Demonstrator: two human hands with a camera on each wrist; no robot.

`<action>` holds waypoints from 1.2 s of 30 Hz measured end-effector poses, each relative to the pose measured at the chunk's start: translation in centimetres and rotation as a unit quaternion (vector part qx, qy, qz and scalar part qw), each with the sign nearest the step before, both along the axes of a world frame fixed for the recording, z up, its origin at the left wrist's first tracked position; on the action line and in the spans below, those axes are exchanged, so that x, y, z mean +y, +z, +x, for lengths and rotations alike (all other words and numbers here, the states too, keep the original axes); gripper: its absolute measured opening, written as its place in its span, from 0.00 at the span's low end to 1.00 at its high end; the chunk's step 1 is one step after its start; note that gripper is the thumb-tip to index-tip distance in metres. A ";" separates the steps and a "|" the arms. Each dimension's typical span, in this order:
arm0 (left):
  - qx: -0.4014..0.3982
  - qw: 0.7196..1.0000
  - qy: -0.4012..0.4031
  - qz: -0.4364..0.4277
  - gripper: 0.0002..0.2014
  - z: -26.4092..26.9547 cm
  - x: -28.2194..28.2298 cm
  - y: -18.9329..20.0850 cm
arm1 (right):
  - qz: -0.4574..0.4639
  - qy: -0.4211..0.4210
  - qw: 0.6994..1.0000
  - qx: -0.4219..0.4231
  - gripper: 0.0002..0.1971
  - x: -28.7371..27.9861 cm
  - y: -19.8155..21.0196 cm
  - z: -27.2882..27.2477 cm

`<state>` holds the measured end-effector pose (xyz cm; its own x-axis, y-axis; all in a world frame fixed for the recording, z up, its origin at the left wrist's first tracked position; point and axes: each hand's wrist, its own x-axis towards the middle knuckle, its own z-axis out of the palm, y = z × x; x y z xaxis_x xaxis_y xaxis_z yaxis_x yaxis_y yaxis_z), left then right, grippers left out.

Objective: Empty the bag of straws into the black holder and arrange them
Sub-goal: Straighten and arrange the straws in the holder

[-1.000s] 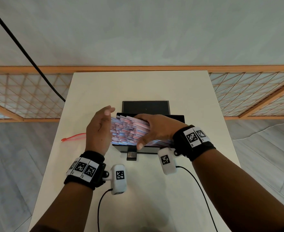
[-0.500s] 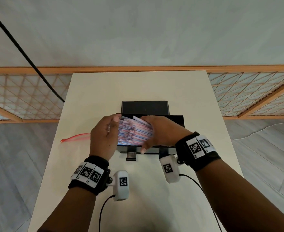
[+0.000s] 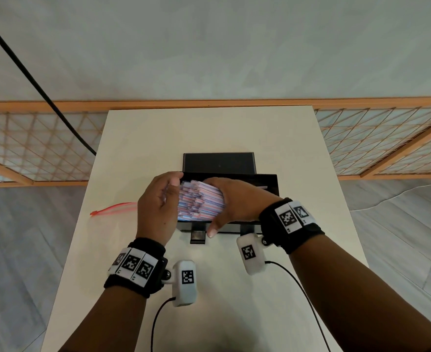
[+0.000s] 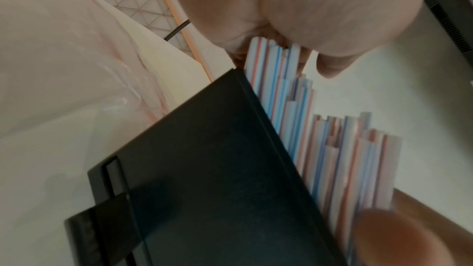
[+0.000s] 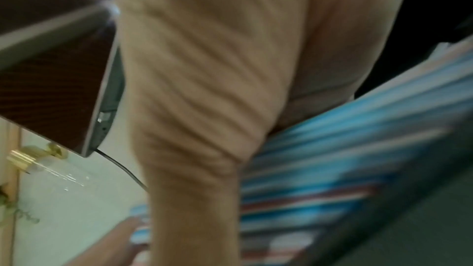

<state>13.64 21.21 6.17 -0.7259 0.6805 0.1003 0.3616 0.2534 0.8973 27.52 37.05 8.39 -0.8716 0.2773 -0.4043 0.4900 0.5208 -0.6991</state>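
Note:
A bundle of red-, blue- and white-striped straws (image 3: pixel 200 201) lies across the open black holder (image 3: pixel 272 184), its left ends uneven. My right hand (image 3: pixel 237 201) grips the bundle from above, fingers over the top and thumb at the front by the holder's front wall. My left hand (image 3: pixel 156 209) presses its cupped palm against the straws' left ends. The left wrist view shows the straws (image 4: pixel 332 159) rising past the holder's side wall (image 4: pixel 204 169) to the left hand (image 4: pixel 281 7). In the blurred right wrist view, the right hand (image 5: pixel 204 68) lies on the straws (image 5: pixel 358 159).
The empty clear bag with its red zip strip (image 3: pixel 113 208) lies flat left of the holder. The holder's black lid (image 3: pixel 218 162) stands open behind it. The cream table (image 3: pixel 209 130) ends close on both sides. A wooden lattice rail (image 3: pixel 31 148) runs behind.
My left hand has moved right from beside the bundle until it presses on the straw ends. The bundle has been pushed right and squared up under my right hand.

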 end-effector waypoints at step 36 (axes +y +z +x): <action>-0.076 0.997 -0.001 0.016 0.32 -0.1 -0.1 0.8 | -0.128 0.046 0.990 -0.027 0.40 0.9 0.7 -2.7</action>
